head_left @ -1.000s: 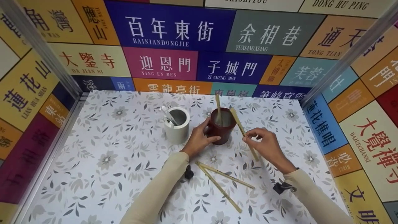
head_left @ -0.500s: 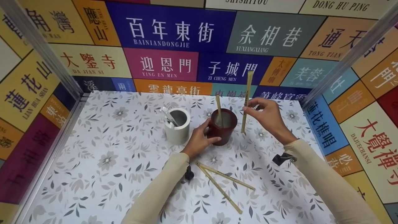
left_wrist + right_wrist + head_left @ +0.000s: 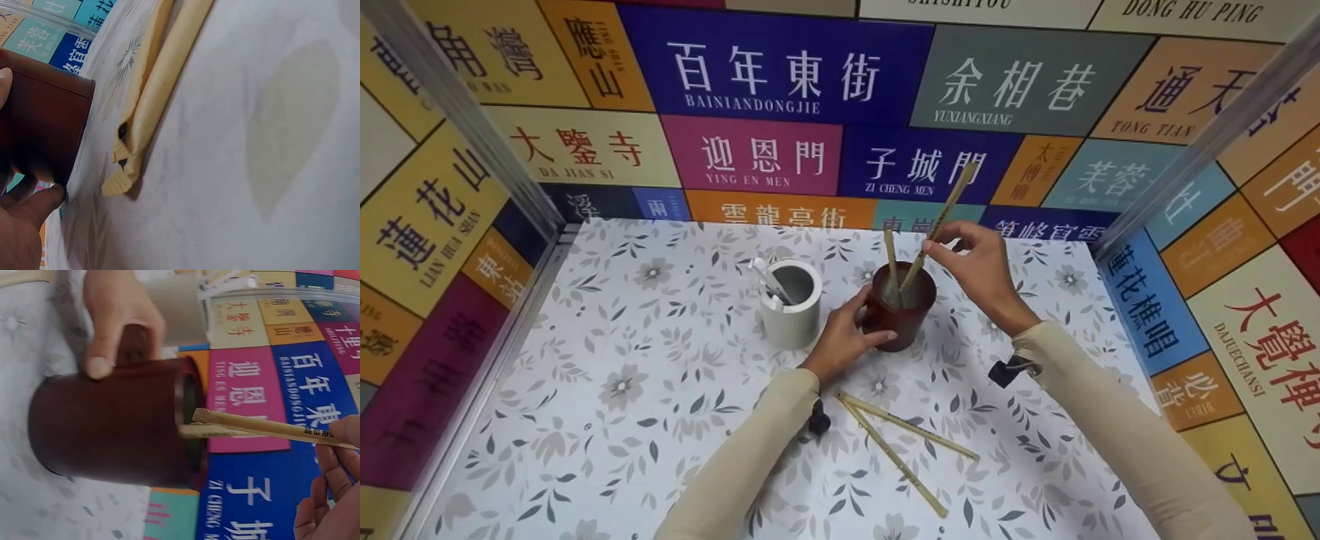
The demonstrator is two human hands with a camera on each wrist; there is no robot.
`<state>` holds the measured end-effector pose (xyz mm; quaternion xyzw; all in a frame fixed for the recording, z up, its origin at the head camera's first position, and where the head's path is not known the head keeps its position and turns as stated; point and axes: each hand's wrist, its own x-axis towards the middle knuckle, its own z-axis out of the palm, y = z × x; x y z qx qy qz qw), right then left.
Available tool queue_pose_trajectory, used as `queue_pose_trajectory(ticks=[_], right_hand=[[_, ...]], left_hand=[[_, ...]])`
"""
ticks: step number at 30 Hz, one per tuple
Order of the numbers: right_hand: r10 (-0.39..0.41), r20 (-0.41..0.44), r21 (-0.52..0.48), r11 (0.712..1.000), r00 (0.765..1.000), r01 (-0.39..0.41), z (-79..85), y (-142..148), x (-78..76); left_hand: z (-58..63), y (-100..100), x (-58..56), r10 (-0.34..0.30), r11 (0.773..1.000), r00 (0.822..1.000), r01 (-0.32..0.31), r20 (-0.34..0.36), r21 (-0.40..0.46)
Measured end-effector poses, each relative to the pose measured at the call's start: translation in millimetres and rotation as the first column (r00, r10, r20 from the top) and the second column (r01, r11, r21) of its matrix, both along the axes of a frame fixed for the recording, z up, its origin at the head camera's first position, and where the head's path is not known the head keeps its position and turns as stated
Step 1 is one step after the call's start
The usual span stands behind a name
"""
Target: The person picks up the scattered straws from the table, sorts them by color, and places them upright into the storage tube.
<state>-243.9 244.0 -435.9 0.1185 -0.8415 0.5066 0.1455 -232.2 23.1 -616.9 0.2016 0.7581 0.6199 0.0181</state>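
Note:
My left hand (image 3: 847,334) grips the side of a dark red cup (image 3: 901,330), thumb in front and fingers round its left side. The cup stands upright on the table and holds one slim tan paper-wrapped stick (image 3: 891,255). Above it, my right hand (image 3: 979,262) pinches a second paper-wrapped stick (image 3: 264,425) with printed characters and a crimped end. That stick leans, its lower end right at the cup's mouth. Two more wrapped sticks (image 3: 163,84) lie on the table in front of the cup, their far ends together, forming a narrow V.
A white cup (image 3: 791,322) with white sticks (image 3: 769,277) in it stands left of the red one. The table (image 3: 660,450) has a floral cover. Behind and at both sides rise panels (image 3: 765,157) printed with characters, joined by metal posts (image 3: 502,127).
My right hand has lifted the wrapped stick from beside the red cup and brought it left over the cup's mouth, now leaning. The left hand stays on the cup.

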Motion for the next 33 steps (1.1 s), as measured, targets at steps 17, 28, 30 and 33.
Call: queue_pose_trajectory(ticks=[17, 28, 30, 33], right_hand=[[0.022, 0.102, -0.05, 0.999, 0.995, -0.017, -39.2, -23.8, 41.5], [-0.037, -0.079, 0.01, 0.999, 0.996, 0.038, -73.7, -11.3, 79.1], [-0.02, -0.079, 0.015, 1.0, 0.997, 0.021, -83.6, -9.5, 88.1], [0.015, -0.066, 0.027, 1.0, 0.998, -0.013, -95.9, -9.2, 103.1]], left_hand=[[0.3, -0.4, 2.6, -0.01, 1.0, 1.0, 0.01, 0.023, 0.0], [1.1, -0.6, 2.1, -0.015, 0.999, 1.0, 0.014, 0.018, 0.029], [1.5, -0.4, 1.8, -0.018, 0.999, 1.0, 0.018, 0.014, 0.037], [1.4, 0.1, 1.4, -0.023, 0.999, 1.0, 0.023, 0.009, 0.047]])
